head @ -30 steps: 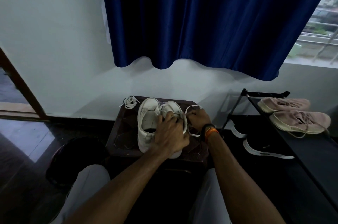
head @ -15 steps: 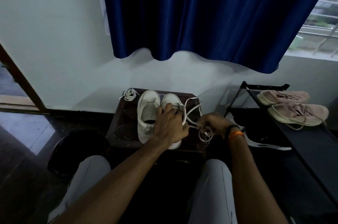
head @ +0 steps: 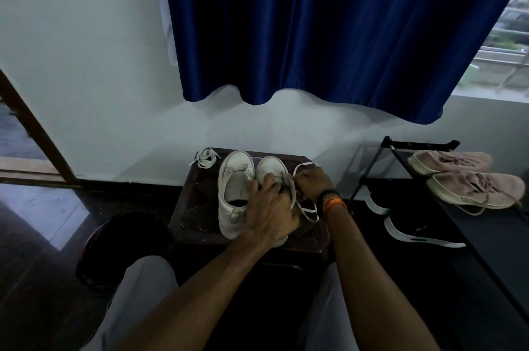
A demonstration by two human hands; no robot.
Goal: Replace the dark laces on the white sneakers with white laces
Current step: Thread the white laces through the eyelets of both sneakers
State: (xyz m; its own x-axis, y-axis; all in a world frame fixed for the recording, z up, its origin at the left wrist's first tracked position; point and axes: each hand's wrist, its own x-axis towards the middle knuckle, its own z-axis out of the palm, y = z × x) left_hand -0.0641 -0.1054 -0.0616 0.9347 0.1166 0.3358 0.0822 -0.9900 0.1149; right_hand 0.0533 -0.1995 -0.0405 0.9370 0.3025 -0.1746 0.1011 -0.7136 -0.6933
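Observation:
Two white sneakers stand side by side on a dark brown stool (head: 194,216), toes toward the wall. The left sneaker (head: 233,193) has no lace in it. My left hand (head: 270,211) grips the right sneaker (head: 270,168) over its throat and hides most of it. My right hand (head: 312,183) pinches a white lace (head: 307,211) right beside the shoe's eyelets; the lace loops out to the right over the stool. A bundled white lace (head: 204,160) lies at the stool's back left corner. No dark lace is visible.
A black shoe rack (head: 486,239) stands to the right, with pink sneakers (head: 469,188) on top and black sneakers (head: 420,229) below. A dark round object (head: 120,247) sits on the floor to the left. A blue curtain (head: 329,29) hangs above.
My right hand had pulled the lace out to the right half a second ago; it is now back at the right sneaker's eyelets. My left hand stayed on the shoe.

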